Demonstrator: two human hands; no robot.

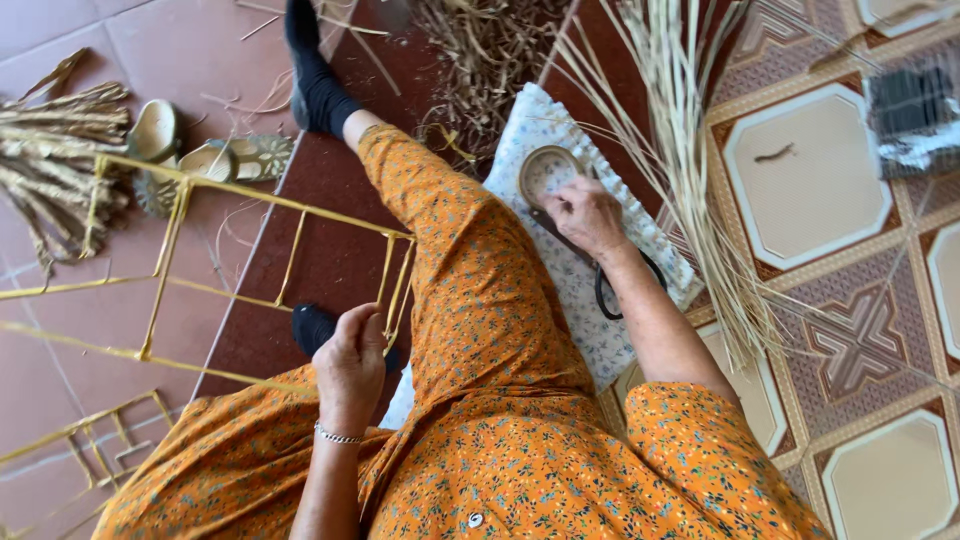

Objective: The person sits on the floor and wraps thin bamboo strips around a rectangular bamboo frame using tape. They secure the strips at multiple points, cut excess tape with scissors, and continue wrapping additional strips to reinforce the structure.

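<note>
I sit on the floor in an orange flowered dress (480,300) and black socks. My left hand (350,365) is curled into a fist at the near corner of a yellow cane frame (170,235) and seems to grip one of its thin bars. My right hand (585,215) presses down on a white patterned cushion (600,340), its fingers closed on a dark tool. The tool has a tan ring (548,170) at its far end and a black loop (610,295) under my wrist. My hand hides its middle.
A bundle of long pale reeds (690,150) lies across the patterned tiles to the right of the cushion. Dry plant scraps (490,50) are heaped ahead. Sandals (160,135) and a reed bundle (50,150) lie at left. A smaller yellow frame (90,435) sits at lower left.
</note>
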